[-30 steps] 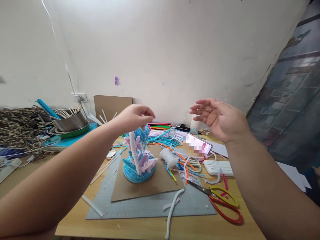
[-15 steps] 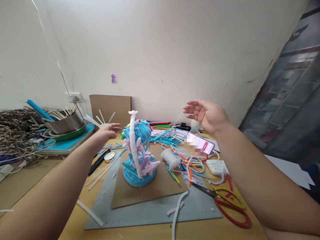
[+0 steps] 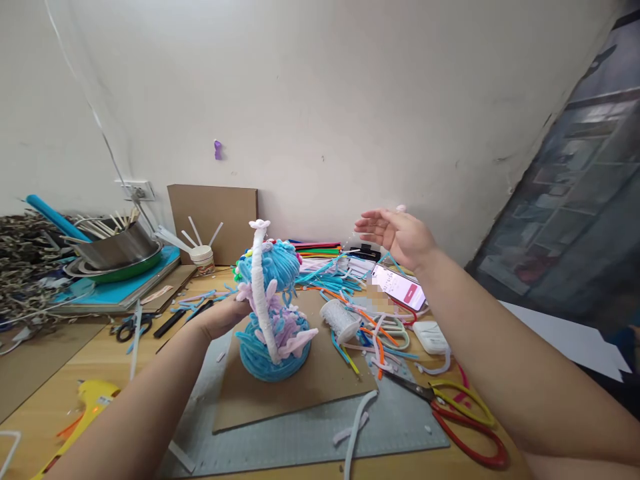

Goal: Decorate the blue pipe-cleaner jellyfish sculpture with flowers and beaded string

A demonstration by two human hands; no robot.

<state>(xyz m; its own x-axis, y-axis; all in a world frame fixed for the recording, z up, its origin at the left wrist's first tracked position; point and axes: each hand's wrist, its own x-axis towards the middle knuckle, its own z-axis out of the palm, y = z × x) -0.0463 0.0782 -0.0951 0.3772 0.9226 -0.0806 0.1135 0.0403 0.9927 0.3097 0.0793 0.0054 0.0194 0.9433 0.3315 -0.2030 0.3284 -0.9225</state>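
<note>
A blue and pink chenille-stem ornament [image 3: 280, 267] stands upright on a brown cardboard square [image 3: 330, 380], with a white wrapped post [image 3: 258, 287] curving up its near side to a flower-like top. My left hand [image 3: 227, 316] reaches in at its left side. Its fingers pass behind the ornament and are hidden, so I cannot tell what they touch. My right hand [image 3: 395, 235] is raised above the phone, its fingers stretched out and fairly straight. A thin, faint beaded strand shows by its fingertips; whether the hand grips it is unclear. A small pale pink tuft [image 3: 401, 209] shows at its upper edge.
Right of the ornament lie a spool of clear thread [image 3: 340, 321], loose chenille stems [image 3: 330, 280], a lit phone [image 3: 400, 287] and red-and-yellow-handled scissors [image 3: 465, 417]. A yellow glue gun [image 3: 95, 403] lies at front left. A paper cup [image 3: 202, 259] and a metal bowl [image 3: 123, 247] stand behind.
My left hand has moved down and right, to behind the ornament's left side. My right hand has shifted slightly left and down. The view has turned a little, bringing the glue gun into sight.
</note>
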